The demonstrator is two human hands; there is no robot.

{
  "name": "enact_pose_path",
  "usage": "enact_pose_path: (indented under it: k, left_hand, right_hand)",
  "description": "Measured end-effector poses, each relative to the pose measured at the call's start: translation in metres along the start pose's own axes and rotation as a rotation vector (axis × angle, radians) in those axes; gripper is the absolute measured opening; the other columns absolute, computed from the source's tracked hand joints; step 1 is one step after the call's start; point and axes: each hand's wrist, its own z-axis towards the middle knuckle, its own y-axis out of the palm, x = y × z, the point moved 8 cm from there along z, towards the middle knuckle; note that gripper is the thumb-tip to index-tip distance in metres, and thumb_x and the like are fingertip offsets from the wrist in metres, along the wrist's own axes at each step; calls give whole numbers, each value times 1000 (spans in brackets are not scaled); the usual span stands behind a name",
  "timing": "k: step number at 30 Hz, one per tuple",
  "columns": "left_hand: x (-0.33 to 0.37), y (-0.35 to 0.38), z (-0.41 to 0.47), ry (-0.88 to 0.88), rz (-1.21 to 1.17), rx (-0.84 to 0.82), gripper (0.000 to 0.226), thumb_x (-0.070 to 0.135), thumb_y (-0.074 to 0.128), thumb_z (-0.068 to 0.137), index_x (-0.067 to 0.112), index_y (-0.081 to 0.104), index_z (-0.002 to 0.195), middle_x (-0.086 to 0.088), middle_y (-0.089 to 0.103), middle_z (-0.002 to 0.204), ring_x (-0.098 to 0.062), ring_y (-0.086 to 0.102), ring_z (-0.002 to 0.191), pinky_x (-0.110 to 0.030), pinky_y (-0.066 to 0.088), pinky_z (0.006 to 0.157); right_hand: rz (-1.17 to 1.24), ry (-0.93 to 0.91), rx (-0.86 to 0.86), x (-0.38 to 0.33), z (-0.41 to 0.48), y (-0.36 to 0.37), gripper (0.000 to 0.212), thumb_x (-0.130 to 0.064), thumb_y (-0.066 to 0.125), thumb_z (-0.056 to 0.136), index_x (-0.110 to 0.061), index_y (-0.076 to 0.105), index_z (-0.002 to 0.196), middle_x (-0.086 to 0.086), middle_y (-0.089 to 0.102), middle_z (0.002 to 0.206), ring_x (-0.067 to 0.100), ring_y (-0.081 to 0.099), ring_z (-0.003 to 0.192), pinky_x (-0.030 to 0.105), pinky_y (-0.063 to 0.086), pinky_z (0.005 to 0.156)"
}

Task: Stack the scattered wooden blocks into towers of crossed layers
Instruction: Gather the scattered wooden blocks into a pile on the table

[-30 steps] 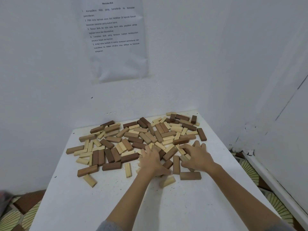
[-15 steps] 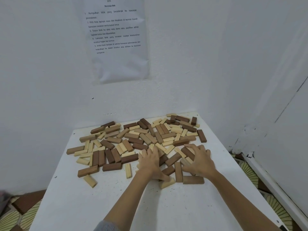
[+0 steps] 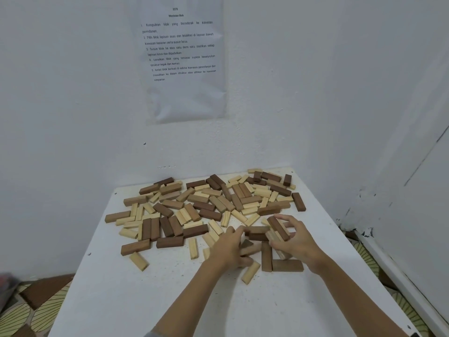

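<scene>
White table (image 3: 150,300) | wooden blocks (image 3: 194,205) strewn | left hand (image 3: 227,250) flat on nearest ones | right hand (image 3: 297,242) grips dark block (image 3: 277,226)

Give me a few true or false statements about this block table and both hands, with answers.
1. A printed sheet hangs on the wall behind the table. True.
2. A finished tower stands among the wooden blocks. False: all lie scattered, no tower.
3. The right hand grips a dark brown block. True.
4. The left hand hangs off the table. False: it rests among blocks near the pile's edge.
5. Every block is the same colour. False: pale and dark browns mix.
</scene>
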Motion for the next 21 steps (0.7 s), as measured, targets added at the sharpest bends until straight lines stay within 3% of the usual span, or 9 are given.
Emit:
enact_pose_path:
  k: [2, 4, 8, 11, 14, 16, 18, 21]
  left_hand:
    - [0, -3, -1, 8, -12, 59, 54, 21, 69, 80, 20, 47, 129, -4, 44, 108, -26, 51, 105, -38, 48, 85]
    - [1, -6, -5, 20, -35, 112, 40, 16, 64, 83, 18, 56, 123, -1, 44, 103, -24, 53, 102, -33, 47, 81]
    - [-1, -11, -12, 55, -61, 196, 33, 8, 63, 83, 23, 71, 112, 1, 56, 99, -17, 54, 94, -22, 41, 74]
    - [-5, -14, -19, 81, -149, 261, 30, 7, 67, 80, 24, 76, 102, 2, 58, 88, -16, 54, 85, -25, 42, 70]
    - [-11, -21, -23, 95, -249, 323, 18, 9, 69, 80, 21, 79, 89, -8, 63, 76, -19, 55, 77, -26, 40, 64]
    - [-13, -29, -25, 100, -309, 344, 20, 5, 69, 81, 17, 80, 92, -9, 66, 78, -13, 57, 75, -25, 45, 67]
    - [-17, -46, -29, 102, -391, 384, 23, -1, 69, 80, 14, 79, 95, 2, 65, 77, 1, 58, 74, -16, 47, 67]
    - [-33, -75, -32, 67, -509, 494, 28, -2, 74, 79, 19, 76, 99, 10, 65, 79, -4, 61, 68, -20, 54, 69]
  right_hand:
    - [26, 13, -14, -1, -1, 5, 64, -19, 84, 71, -49, 52, 118, -4, 43, 124, 19, 50, 112, 41, 57, 84]
    - [71, 29, -19, -2, -3, 6, 62, -18, 83, 73, -47, 52, 119, -2, 43, 126, 19, 51, 111, 35, 58, 77]
    - [157, 40, -15, -6, -7, 4, 60, -17, 81, 77, -44, 53, 122, 2, 45, 129, 22, 50, 110, 26, 51, 65]
    - [204, 40, -18, -9, -10, 6, 57, -16, 79, 78, -43, 54, 122, 2, 47, 127, 16, 53, 102, 23, 46, 62]
    - [230, 32, -23, -14, -13, 10, 57, -17, 79, 78, -43, 55, 122, 2, 48, 128, 15, 54, 100, 24, 45, 62]
    - [242, 12, -29, -21, -14, 13, 57, -16, 79, 78, -42, 55, 123, 1, 48, 127, 15, 55, 100, 23, 46, 61]
    - [268, -28, -33, -32, -14, 17, 57, -14, 79, 78, -41, 57, 122, 0, 50, 125, 13, 59, 99, 22, 48, 62]
    - [295, -63, -52, -50, -7, 28, 58, -14, 81, 76, -41, 58, 122, -1, 50, 125, 14, 61, 101, 24, 50, 67]
